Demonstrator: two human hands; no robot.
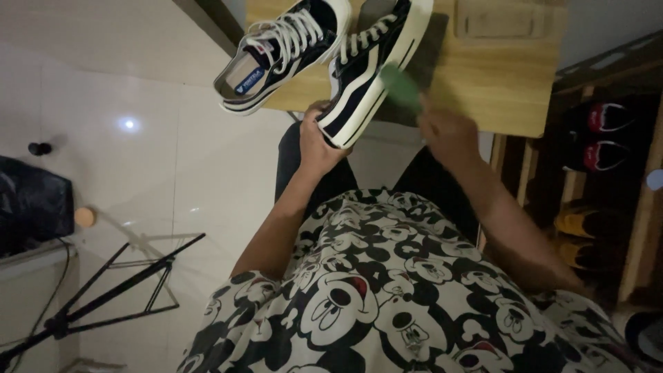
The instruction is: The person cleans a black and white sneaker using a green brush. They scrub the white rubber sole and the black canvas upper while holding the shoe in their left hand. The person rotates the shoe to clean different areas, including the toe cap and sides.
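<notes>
My left hand (pixel 315 140) grips the heel of a dark sneaker with a white sole (pixel 366 76), tilted on its side over the edge of a small wooden table (pixel 497 90). In my right hand (pixel 447 132) is a green brush (pixel 402 84), blurred by motion, its head against the sneaker's white sole. A second matching sneaker (pixel 280 52) with white laces lies on the table's left corner, its opening facing me.
A dark mat (pixel 428 55) lies under the shoes on the table. A wooden rack with several shoes (pixel 594 159) stands at the right. A black stand (pixel 103 290) and a dark bag (pixel 31 204) sit on the white tiled floor at the left.
</notes>
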